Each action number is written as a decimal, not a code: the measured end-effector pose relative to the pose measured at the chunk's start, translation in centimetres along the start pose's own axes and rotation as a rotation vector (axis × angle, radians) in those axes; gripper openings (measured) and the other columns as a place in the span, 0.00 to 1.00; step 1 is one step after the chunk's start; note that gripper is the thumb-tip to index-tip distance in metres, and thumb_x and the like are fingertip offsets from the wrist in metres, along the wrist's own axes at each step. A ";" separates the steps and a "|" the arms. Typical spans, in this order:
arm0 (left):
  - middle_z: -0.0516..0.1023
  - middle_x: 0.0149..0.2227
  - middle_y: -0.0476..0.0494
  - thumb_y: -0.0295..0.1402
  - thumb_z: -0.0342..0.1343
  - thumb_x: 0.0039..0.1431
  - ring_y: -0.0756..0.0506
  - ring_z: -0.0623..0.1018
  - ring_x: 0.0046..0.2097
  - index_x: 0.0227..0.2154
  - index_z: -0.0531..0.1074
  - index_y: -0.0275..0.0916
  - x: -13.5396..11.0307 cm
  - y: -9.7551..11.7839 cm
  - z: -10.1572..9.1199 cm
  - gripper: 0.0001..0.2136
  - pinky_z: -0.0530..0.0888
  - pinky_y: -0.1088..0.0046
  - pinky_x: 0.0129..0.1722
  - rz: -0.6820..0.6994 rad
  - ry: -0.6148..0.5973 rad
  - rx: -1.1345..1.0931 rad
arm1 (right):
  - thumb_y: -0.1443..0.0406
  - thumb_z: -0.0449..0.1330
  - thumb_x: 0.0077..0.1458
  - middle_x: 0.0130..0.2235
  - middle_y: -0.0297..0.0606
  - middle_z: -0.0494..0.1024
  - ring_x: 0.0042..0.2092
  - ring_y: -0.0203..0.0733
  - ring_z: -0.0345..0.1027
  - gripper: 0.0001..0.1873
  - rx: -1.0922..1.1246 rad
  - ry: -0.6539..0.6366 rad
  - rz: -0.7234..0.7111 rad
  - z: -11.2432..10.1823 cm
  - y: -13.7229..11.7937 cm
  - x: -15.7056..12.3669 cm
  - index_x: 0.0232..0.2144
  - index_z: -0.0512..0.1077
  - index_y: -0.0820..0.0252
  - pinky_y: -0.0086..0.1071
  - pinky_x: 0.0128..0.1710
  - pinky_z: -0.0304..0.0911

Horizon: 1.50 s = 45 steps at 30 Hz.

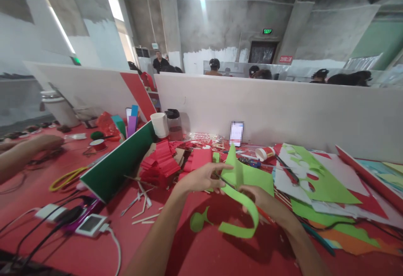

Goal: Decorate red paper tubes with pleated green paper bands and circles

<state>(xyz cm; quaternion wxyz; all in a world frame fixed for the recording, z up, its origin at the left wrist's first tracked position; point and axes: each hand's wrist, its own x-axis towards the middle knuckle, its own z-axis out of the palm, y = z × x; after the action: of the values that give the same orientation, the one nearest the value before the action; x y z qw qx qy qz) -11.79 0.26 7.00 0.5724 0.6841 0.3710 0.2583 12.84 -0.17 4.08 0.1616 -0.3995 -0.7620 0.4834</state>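
My left hand (pixel 204 177) is closed on a folded light-green paper sheet (pixel 255 177), with the thumb and fingers at its near left edge. My right hand (pixel 256 198) is closed around scissors (pixel 266 214) with a red handle. Their dark blades lie at the sheet beside my left fingers. A strip of the same green paper (pixel 253 221) curls down in front of my right hand, its lower end above the red table. Left of it lies a small green paper cutout (pixel 197 221), round with a forked tail.
Red folded paper (pixel 160 162) and thin wooden sticks (pixel 145 219) lie to the left, near a green board (pixel 121 162). Cut green sheets (pixel 327 179) are stacked right. A phone (pixel 236 133) leans on the white partition (pixel 283 112). Another person's arm (pixel 28 154) reaches in from the left.
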 end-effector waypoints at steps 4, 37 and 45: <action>0.79 0.34 0.42 0.38 0.61 0.57 0.44 0.81 0.34 0.63 0.58 0.39 0.0 0.0 0.1 0.33 0.76 0.70 0.32 0.000 -0.007 0.018 | 0.65 0.59 0.48 0.30 0.35 0.80 0.30 0.42 0.71 0.13 0.019 -0.006 0.031 -0.1 0.5 0.3 0.38 0.76 0.58 0.30 0.31 0.65; 0.73 0.29 0.46 0.38 0.59 0.59 0.51 0.68 0.29 0.39 0.79 0.36 -1.6 -0.4 -2.1 0.12 0.66 0.75 0.30 0.242 0.165 0.072 | 0.52 0.62 0.50 0.43 0.43 0.79 0.40 0.47 0.72 0.28 -0.296 0.335 0.097 -9.0 3.4 -6.9 0.50 0.71 0.60 0.34 0.39 0.67; 0.72 0.26 0.46 0.40 0.55 0.61 0.52 0.65 0.26 0.38 0.79 0.34 -0.5 -1.0 -1.1 0.14 0.63 0.77 0.25 0.262 0.043 0.200 | 0.57 0.57 0.55 0.45 0.46 0.80 0.42 0.52 0.74 0.20 -0.690 0.817 0.476 -11.4 7.2 -6.1 0.48 0.73 0.55 0.34 0.35 0.62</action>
<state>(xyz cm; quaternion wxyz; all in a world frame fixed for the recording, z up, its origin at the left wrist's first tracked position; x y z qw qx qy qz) -13.17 0.59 6.32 0.4549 0.7745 0.3147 0.3068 27.13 3.61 4.21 0.1896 -0.7433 -0.6405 0.0370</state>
